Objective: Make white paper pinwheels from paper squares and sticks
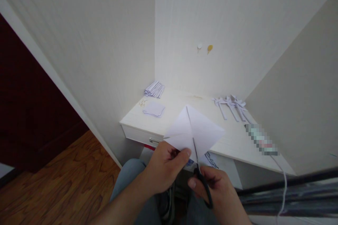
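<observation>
My left hand [165,167] pinches the near corner of a white square paper [196,130] that has fold creases and is held up in front of the desk. My right hand [215,188] grips black-handled scissors [202,177], its fingers through the loops. The scissor blades point up into the paper's lower edge along the middle crease. Both hands hover above my lap, in front of the desk edge.
A white desk [232,140] stands in the room corner with a drawer handle [154,141]. On it lie a bundle of paper strips [154,89], a small paper stack [154,109], several folded paper pinwheels [232,107] and a blurred object [261,140]. Wooden floor [63,179] lies left.
</observation>
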The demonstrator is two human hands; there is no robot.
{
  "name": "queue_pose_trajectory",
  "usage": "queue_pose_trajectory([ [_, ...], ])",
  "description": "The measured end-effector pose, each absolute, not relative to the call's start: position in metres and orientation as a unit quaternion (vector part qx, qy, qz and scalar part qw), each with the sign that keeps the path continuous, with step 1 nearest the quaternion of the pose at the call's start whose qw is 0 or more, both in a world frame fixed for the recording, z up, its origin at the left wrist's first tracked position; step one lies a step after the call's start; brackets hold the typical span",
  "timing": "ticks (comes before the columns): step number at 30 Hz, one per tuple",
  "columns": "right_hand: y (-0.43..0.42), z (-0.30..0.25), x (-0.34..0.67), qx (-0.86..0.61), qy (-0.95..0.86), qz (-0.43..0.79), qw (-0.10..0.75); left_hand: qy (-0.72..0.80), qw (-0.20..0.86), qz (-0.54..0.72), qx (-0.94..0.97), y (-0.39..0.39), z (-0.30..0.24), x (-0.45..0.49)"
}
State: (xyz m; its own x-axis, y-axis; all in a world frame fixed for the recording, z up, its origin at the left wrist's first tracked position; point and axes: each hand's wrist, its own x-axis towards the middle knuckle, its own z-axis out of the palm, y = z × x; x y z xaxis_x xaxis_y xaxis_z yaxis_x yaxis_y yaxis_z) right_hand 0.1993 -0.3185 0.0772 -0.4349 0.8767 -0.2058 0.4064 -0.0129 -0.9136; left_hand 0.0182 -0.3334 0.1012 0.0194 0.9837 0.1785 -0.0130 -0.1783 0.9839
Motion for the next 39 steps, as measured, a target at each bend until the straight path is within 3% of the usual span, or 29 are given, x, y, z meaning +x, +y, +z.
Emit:
queue_pose_trajectory([
  [9,-0.320,0.068,0.200,-0.477,-0.650,0.530,0.265,0.441,0.454,0.540,0.555,-0.333,0.101,0.017],
  [39,-0.318,0.079,0.194,-0.462,-0.632,0.572,0.245,0.438,0.450,0.549,0.551,-0.334,0.101,0.017],
])
